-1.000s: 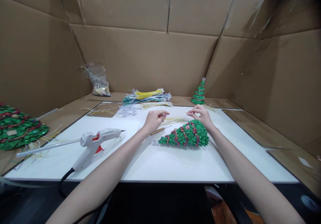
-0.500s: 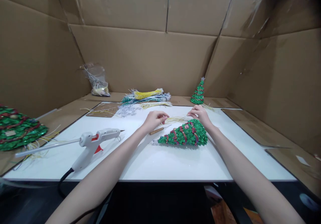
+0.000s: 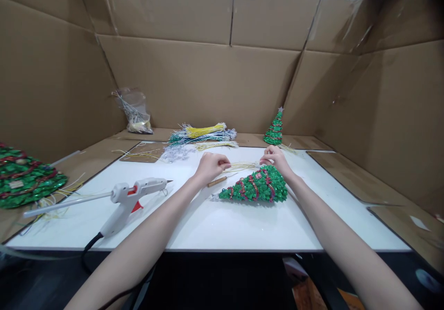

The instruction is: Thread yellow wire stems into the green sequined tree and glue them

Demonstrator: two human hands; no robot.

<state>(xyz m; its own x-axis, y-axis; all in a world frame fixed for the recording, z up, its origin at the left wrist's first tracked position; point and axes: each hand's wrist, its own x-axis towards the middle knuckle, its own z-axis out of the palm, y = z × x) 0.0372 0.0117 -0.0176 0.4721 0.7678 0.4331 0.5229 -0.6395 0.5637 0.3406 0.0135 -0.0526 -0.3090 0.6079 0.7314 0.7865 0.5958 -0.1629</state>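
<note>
A few thin yellow-white strands [image 3: 243,165] stretch between my hands above the white table [image 3: 249,236]. My left hand [image 3: 213,165] is closed in a pinch at their left end. At the right end my right hand [image 3: 273,157] has its fingertips pressed together; whether the strands are in them is too small to tell. Just in front lies a green decorated cone tree [image 3: 258,186] on its side, tip to the left, its wide base near my right wrist. A wooden-handled awl [image 3: 217,182] rests beside my left hand, behind the tree's tip.
On the left lies a white glue gun [image 3: 128,199] with a cord over the table edge. Farther left is a larger green tree [image 3: 27,180]. Bundled stems [image 3: 204,132], a clear bag [image 3: 137,115] and a small upright tree [image 3: 274,129] stand along the back.
My left hand has shifted very slightly left, its fingers closer together. The right fingers have changed their pose a little. The tree and tools have stayed put.
</note>
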